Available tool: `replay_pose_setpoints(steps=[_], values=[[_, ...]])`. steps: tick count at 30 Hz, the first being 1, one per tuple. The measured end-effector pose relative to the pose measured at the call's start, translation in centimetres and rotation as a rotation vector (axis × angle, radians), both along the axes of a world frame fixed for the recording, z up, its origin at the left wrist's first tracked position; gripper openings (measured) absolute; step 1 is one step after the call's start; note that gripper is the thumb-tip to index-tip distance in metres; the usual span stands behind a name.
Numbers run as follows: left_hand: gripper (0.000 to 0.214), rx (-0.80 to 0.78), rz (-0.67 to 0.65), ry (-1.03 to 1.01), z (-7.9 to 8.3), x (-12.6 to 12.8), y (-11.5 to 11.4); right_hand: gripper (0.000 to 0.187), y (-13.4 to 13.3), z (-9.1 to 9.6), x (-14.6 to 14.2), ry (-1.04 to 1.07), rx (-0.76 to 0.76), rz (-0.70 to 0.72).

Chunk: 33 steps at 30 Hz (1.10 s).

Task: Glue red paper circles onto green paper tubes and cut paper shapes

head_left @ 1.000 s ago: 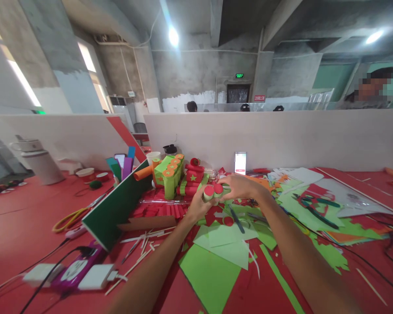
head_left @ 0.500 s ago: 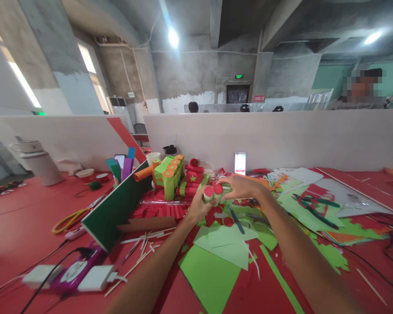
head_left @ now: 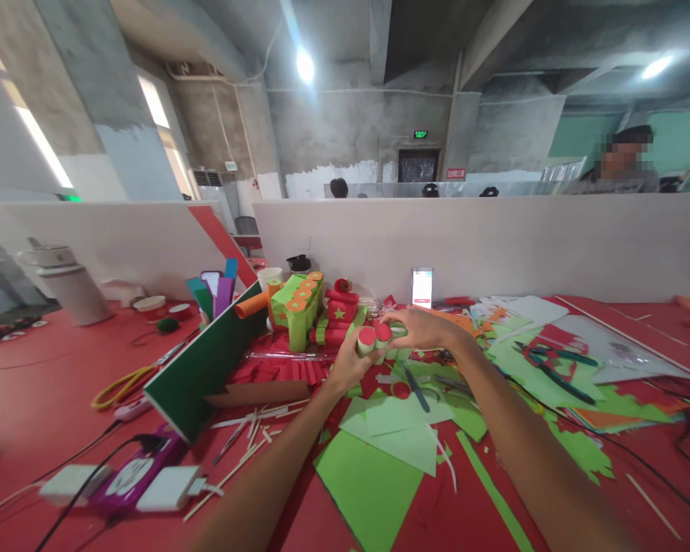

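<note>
Two short pale-green paper rolls with round red ends stand side by side between my hands. My left hand point(head_left: 349, 363) is closed around the left paper roll point(head_left: 366, 342), with its fingers reaching under both. My right hand point(head_left: 416, 328) pinches the right paper roll point(head_left: 382, 334) from the other side. Just beyond are a green paper piece with orange star-marked discs point(head_left: 300, 300) and a red paper piece with a star point(head_left: 340, 311). Below my hands lie a dark-handled tool point(head_left: 417, 388) and light green paper sheets point(head_left: 405, 425).
A dark green board point(head_left: 198, 368) leans on the left beside a purple power strip point(head_left: 141, 471) with white adapters. Green-handled pliers point(head_left: 557, 366) rest on paper scraps at right. A lit phone point(head_left: 422, 287) stands against the white partition point(head_left: 494, 241). A tumbler point(head_left: 72, 284) stands far left.
My hands and the paper rolls keep nearly the same place. The person beyond the partition at right has shifted and turned slightly.
</note>
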<state>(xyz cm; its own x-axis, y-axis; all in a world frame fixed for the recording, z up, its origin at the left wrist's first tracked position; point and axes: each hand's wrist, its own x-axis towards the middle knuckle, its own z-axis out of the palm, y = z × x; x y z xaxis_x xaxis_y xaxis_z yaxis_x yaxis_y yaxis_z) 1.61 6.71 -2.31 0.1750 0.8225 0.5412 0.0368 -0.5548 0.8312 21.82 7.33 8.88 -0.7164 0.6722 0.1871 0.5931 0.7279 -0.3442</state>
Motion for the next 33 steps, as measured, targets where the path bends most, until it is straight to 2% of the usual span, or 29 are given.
replay_pose_setpoints(steps=[5, 14, 24, 33], values=[[0.044, -0.009, -0.034, -0.014, -0.25, -0.14, 0.3, 0.059, -0.16, 0.24, 0.32, 0.062, -0.028, 0.041], [0.041, 0.007, -0.032, 0.004, -0.39, -0.29, 0.37, 0.042, -0.08, 0.53, 0.25, 0.135, -0.035, 0.06], [0.045, -0.03, -0.019, -0.016, -0.21, -0.22, 0.31, 0.033, -0.11, 0.81, 0.9, 0.086, -0.067, 0.13], [0.043, -0.018, -0.009, -0.002, -0.07, -0.19, 0.23, 0.045, -0.1, 0.68, 0.54, 0.097, -0.061, 0.125]])
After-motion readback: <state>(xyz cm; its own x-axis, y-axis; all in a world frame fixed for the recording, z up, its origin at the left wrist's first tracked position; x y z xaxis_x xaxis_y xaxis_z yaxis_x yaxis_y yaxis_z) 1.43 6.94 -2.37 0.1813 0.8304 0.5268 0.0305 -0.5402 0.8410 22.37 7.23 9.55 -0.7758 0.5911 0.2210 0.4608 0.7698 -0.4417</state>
